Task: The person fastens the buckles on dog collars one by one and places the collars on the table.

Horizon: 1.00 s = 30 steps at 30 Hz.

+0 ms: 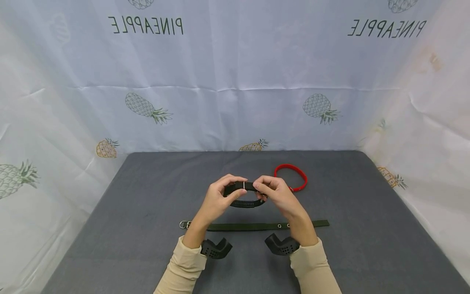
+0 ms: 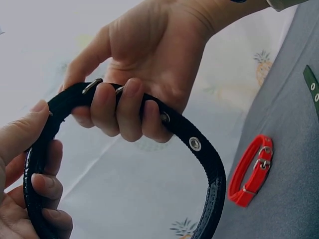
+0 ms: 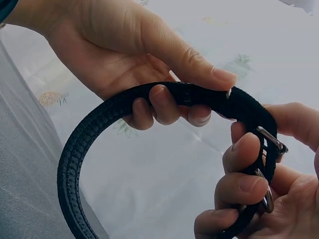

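Both hands hold one black collar (image 1: pixel 245 195) up off the grey surface (image 1: pixel 147 212): the left hand (image 1: pixel 220 198) and the right hand (image 1: pixel 276 195) each curl fingers round its strap by the metal buckle (image 3: pixel 271 138). A red collar (image 1: pixel 291 176) lies just beyond; a dark green strap (image 1: pixel 253 226) lies flat nearer the sleeves.

Mirrored "PINEAPPLE" lettering on the backdrop cloth

The word PINEAPPLE stands twice on the white cloth backdrop (image 1: pixel 235 81) behind the counter's far edge, in thin dark capitals that read reversed: once toward the upper left (image 1: pixel 146 25) and once toward the upper right (image 1: pixel 386 28). No other writing, number or brand mark can be read in any view.
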Motion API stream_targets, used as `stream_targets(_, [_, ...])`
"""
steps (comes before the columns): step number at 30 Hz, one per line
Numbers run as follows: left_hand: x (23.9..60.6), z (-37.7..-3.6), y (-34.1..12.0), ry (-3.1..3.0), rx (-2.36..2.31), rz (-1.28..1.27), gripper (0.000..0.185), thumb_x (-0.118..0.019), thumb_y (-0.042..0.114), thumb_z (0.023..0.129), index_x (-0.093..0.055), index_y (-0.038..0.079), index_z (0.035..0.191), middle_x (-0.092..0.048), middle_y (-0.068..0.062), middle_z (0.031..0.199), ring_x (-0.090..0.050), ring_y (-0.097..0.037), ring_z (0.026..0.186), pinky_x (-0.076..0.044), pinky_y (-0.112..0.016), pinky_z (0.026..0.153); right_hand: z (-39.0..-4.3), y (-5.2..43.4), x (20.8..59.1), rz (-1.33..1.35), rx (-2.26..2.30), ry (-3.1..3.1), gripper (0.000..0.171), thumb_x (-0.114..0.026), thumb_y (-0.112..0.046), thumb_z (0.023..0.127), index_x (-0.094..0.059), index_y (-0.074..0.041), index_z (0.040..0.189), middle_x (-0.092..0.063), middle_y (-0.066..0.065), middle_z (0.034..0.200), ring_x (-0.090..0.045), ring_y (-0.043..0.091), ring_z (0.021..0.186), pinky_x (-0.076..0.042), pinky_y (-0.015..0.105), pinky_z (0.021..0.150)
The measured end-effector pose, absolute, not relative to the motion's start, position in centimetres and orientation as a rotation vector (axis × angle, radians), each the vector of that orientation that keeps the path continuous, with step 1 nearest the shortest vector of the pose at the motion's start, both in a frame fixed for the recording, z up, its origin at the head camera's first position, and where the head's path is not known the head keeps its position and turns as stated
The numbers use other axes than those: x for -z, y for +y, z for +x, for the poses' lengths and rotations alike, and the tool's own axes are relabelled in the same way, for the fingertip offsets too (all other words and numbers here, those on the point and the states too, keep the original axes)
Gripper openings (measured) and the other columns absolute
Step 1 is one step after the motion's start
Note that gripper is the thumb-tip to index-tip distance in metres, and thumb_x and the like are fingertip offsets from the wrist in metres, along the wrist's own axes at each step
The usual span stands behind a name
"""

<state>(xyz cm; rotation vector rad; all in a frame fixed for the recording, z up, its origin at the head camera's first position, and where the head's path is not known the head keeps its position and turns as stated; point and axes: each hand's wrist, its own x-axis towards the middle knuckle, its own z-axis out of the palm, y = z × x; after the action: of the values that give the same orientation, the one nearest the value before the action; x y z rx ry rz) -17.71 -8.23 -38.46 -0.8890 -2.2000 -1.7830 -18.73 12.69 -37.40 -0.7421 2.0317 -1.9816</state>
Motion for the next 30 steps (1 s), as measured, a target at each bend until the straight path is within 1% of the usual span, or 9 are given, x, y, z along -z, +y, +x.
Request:
stream_targets(2, [38.5,-17.7,-8.3,-2.198,1.794,-0.885,0.029,-0.066,0.013,0.091,-0.065,-0.001,0.116,-0.062,-0.017,0.100,-0.050,-0.001,0.076,-0.046,-0.019,0.066,-18.7,12.7,37.5,-0.746,1.979,2.028,0.018,-0.053,-0.022,0.100,-0.064,-0.022,0.085,-0.053,-0.007,0.071,-0.045,0.012,0.067,-0.041,0.025,0.067])
stream_targets(5, [38.5,-17.7,-8.3,-2.184,1.808,-0.890,0.028,-0.066,0.013,0.091,-0.065,-0.001,0.116,-0.062,-0.018,0.100,-0.053,-0.001,0.078,-0.049,-0.019,0.069,-18.8,12.7,37.6,-0.752,1.979,2.021,0.018,-0.053,-0.022,0.100,-0.063,-0.014,0.087,-0.054,-0.007,0.072,-0.046,0.011,0.067,-0.042,0.025,0.066])
stream_targets(9, [38.4,-17.8,-8.3,-2.163,1.833,-0.874,0.026,-0.066,0.013,0.091,-0.065,0.001,0.113,-0.062,-0.018,0.100,-0.055,0.000,0.080,-0.051,-0.020,0.073,-19.0,12.9,37.8,-0.729,1.974,2.004,0.022,-0.050,-0.025,0.102,-0.064,-0.012,0.091,-0.057,-0.007,0.074,-0.049,0.013,0.069,-0.045,0.026,0.069])
stream_targets(12, [38.4,-17.8,-8.4,-2.141,1.856,-0.843,0.026,-0.066,0.013,0.091,-0.065,-0.001,0.112,-0.061,-0.019,0.099,-0.057,0.001,0.082,-0.053,-0.020,0.076,-19.1,13.2,37.9,-0.735,1.986,1.961,0.026,-0.045,-0.030,0.103,-0.067,-0.019,0.094,-0.062,-0.008,0.077,-0.054,0.012,0.073,-0.048,0.027,0.076])
stream_targets(16, [38.4,-18.0,-8.5,-2.101,1.875,-0.813,0.027,-0.066,0.013,0.091,-0.063,-0.003,0.112,-0.061,-0.020,0.098,-0.058,0.002,0.085,-0.053,-0.019,0.079,-19.3,13.5,38.0,-0.804,2.007,1.898,0.031,-0.039,-0.031,0.105,-0.067,-0.020,0.098,-0.065,-0.008,0.081,-0.059,0.009,0.078,-0.047,0.028,0.085])
stream_targets(19, [38.4,-18.1,-8.6,-2.080,1.883,-0.802,0.027,-0.065,0.013,0.091,-0.062,-0.004,0.112,-0.062,-0.018,0.098,-0.058,0.002,0.085,-0.052,-0.019,0.079,-19.5,13.7,38.0,-0.841,2.002,1.886,0.031,-0.037,-0.030,0.106,-0.066,-0.021,0.100,-0.065,-0.009,0.084,-0.059,0.008,0.080,-0.044,0.030,0.088])
stream_targets(22, [38.5,-18.2,-8.7,-2.066,1.894,-0.795,0.028,-0.065,0.014,0.091,-0.062,-0.005,0.112,-0.063,-0.012,0.097,-0.058,0.001,0.085,-0.050,-0.019,0.079,-19.6,13.9,38.0,-0.855,1.991,1.882,0.031,-0.037,-0.031,0.106,-0.066,-0.022,0.101,-0.065,-0.010,0.085,-0.059,0.008,0.081,-0.043,0.030,0.088])
stream_targets(25, [38.5,-18.2,-8.9,-2.054,1.911,-0.788,0.030,-0.065,0.016,0.092,-0.062,-0.006,0.113,-0.063,-0.002,0.097,-0.058,0.001,0.086,-0.050,-0.019,0.079,-19.7,14.0,38.1,-0.884,1.976,1.879,0.030,-0.037,-0.028,0.106,-0.065,-0.019,0.102,-0.065,-0.009,0.087,-0.060,0.009,0.082,-0.045,0.030,0.088])
stream_targets(30, [38.4,-18.3,-9.0,-2.032,1.948,-0.770,0.036,-0.065,0.021,0.092,-0.061,-0.007,0.114,-0.060,0.009,0.095,-0.057,0.001,0.085,-0.049,-0.017,0.079,-19.7,14.0,38.3,-0.830,1.960,1.859,0.027,-0.041,-0.026,0.104,-0.067,-0.017,0.101,-0.067,-0.009,0.090,-0.062,0.008,0.083,-0.047,0.026,0.090])
